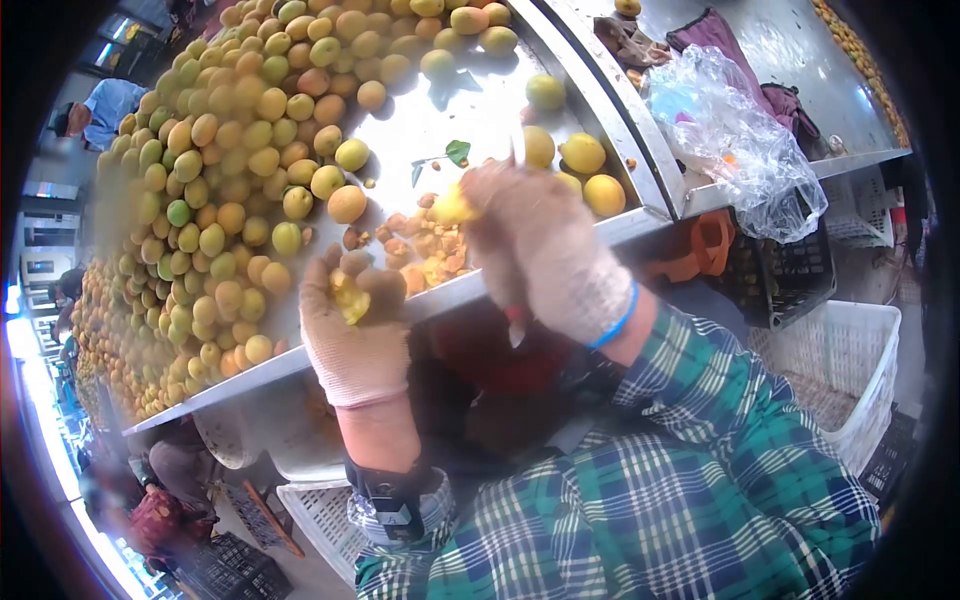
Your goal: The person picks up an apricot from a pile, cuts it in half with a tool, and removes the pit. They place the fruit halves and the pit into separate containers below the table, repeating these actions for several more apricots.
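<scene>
A: A steel sorting table (470,110), with apricots (230,160) heaped along its far side. What do the hands have?

B: The left hand (352,325) curls closed round a fruit half (350,298) at the table's near edge. The right hand (545,250) pinches a fruit piece (452,207) above the cut pieces (432,245).

A: Risk?

B: Juice on the gloves could loosen the grip, I'd judge, and either bit could slip off the edge. Something red (515,318) under the right hand is too blurred to name.
</scene>
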### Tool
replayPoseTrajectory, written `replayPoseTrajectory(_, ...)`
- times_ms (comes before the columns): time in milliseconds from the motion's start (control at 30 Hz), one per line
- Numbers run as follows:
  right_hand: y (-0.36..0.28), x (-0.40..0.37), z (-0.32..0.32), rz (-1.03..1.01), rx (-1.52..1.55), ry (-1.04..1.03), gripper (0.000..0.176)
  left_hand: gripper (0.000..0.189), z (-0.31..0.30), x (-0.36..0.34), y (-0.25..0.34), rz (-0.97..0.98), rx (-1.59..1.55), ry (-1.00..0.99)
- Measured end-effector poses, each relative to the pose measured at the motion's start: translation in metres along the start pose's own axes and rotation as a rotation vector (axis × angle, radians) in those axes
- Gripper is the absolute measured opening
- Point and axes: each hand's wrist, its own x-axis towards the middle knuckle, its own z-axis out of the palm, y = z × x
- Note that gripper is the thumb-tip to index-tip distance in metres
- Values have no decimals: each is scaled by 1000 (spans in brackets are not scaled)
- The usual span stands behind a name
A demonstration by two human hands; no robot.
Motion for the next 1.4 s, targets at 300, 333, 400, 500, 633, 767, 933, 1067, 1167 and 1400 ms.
replayPoseTrajectory(300, -8, 17, -20, -93, -416, 95, 28, 25, -18, 13, 22, 26, -66, 37)
replayPoseTrajectory(333, -5, 22, -16, -274, -694, 103, 32, 25, -19, 13, 22, 24, -65, 37)
replayPoseTrajectory(400, -13, 19, -15, -81, -996, 38, 39, 24, -21, 16, 22, 89, -28, 66)
replayPoseTrajectory(500, -12, 16, -10, -100, -1024, -8, 42, 23, -21, 12, 31, 145, -42, 70)
replayPoseTrajectory(633, -23, 13, -12, -209, -475, 78, 29, 17, -35, -1, 75, 234, -7, 37)
replayPoseTrajectory(767, -33, 0, -4, -178, -174, 107, 27, 18, -78, -28, 123, 432, 158, 237)
replayPoseTrajectory(933, -25, -1, 2, -231, -157, 140, 31, 11, -206, -47, 176, 404, 299, 616)
replayPoseTrajectory(1067, -20, 2, 2, -267, -168, 148, 26, 16, -313, -31, 183, 202, 80, 689)
replayPoseTrajectory(1167, -17, 12, -3, -258, -168, 147, 25, 37, -357, -21, 159, 422, 832, 497)
replayPoseTrajectory(1400, -23, 10, -5, -239, -56, 185, 32, 61, -281, -1, 155, 307, 79, 619)
